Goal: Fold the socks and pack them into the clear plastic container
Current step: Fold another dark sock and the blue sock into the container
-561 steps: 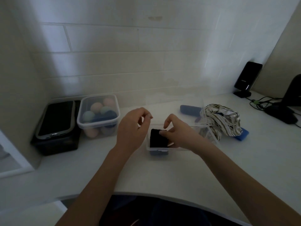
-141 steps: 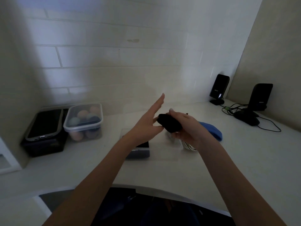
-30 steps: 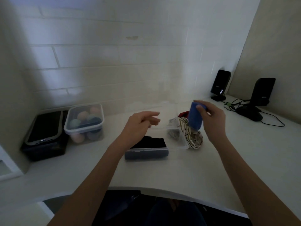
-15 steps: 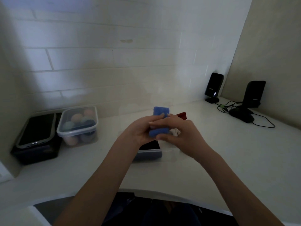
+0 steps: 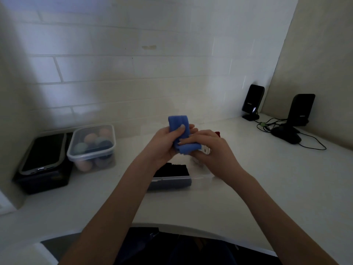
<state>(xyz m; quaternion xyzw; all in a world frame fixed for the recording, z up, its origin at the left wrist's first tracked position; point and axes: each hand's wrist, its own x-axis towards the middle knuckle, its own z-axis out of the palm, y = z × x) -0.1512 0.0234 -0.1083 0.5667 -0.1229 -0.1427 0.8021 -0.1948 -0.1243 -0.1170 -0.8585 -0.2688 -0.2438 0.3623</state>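
Both hands have lifted the blue sock (image 5: 180, 134) a little higher, its lower end now folding over. Left hand (image 5: 165, 143) and right hand (image 5: 209, 150) are both closed on it, above the clear plastic container (image 5: 172, 183) holding black socks (image 5: 172, 170).

Dim feed, soft throughout.
I see pale light across the wall (image 5: 133, 73), shadowed corners, wide-angle bending at edges.

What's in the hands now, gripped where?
Blue sock: left hand pinches its middle with the thumb, right hand grips the lower folded end.
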